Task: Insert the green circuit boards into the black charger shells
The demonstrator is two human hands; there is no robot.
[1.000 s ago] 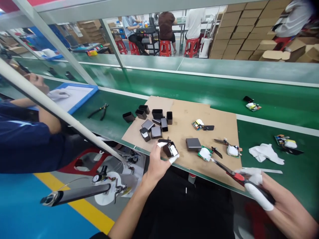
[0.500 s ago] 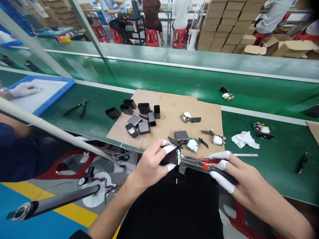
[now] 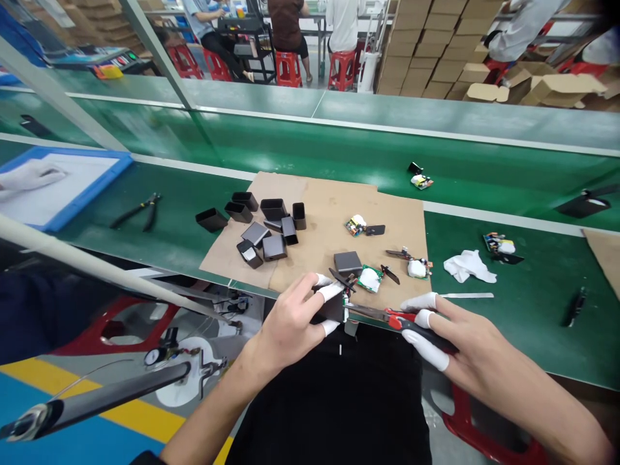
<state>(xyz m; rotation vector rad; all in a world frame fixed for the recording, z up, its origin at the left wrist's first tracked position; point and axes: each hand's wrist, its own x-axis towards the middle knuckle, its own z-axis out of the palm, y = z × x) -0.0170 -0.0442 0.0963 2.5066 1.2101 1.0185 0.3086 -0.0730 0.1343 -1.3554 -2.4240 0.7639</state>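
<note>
My left hand (image 3: 295, 316), with white finger cots, grips a dark charger housing (image 3: 330, 306) at the bench's front edge. A circuit board's edge shows at the housing's right end, and a black cover piece (image 3: 341, 279) sticks up above it. In my right hand (image 3: 450, 329), also in finger cots, are long-nose pliers (image 3: 402, 320) with red and black handles. Their jaw tips reach the board at the housing's open end; whether they pinch a part is too small to tell. Just beyond lie a grey housing (image 3: 347, 262) and a green circuit board (image 3: 370, 279) with a white pad.
Several empty dark housings (image 3: 274, 209) stand on the cardboard sheet (image 3: 320, 194). More boards (image 3: 356, 225), a white cloth (image 3: 469, 266) and a black pen (image 3: 575, 306) lie rightward. Cutters (image 3: 137, 212) rest left, near a co-worker's gloved hand (image 3: 36, 174) over a blue-rimmed tray (image 3: 92, 194).
The view has shifted slightly, so the bench appears a little farther left. Both hands keep their grips, with the plier tips still at the housing's end. Along the far belt, a black piece appears at the right.
</note>
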